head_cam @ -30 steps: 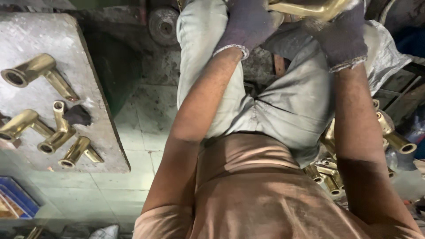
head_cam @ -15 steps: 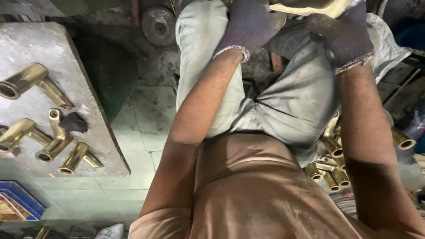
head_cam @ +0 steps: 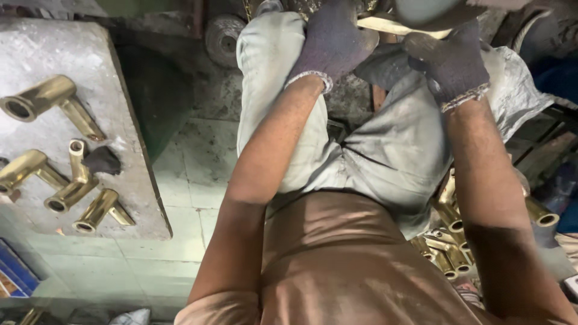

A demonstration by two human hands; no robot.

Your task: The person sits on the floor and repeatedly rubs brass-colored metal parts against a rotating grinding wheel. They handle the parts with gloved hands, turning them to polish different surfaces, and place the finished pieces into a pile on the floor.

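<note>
Your single head camera looks steeply down, close over your own torso, forearms and lap, tabletop (head_cam: 120, 150) at left.

1. The pale brass piece (head_cam: 385, 24) held at twelve o'clock is cut off by the top edge and partly covered by a blurred grey-green shape (head_cam: 433, 9), so its full form cannot be told.
2. The left hand (head_cam: 334, 42) and right hand (head_cam: 451, 60), in dark knitted gloves, have their fingertips hidden at the top edge.
3. The heap of brass pipe fittings (head_cam: 448, 241) at four o'clock is largely hidden behind the right forearm.
4. The blue box (head_cam: 15, 274) at eight o'clock is cut by the left edge.
</note>
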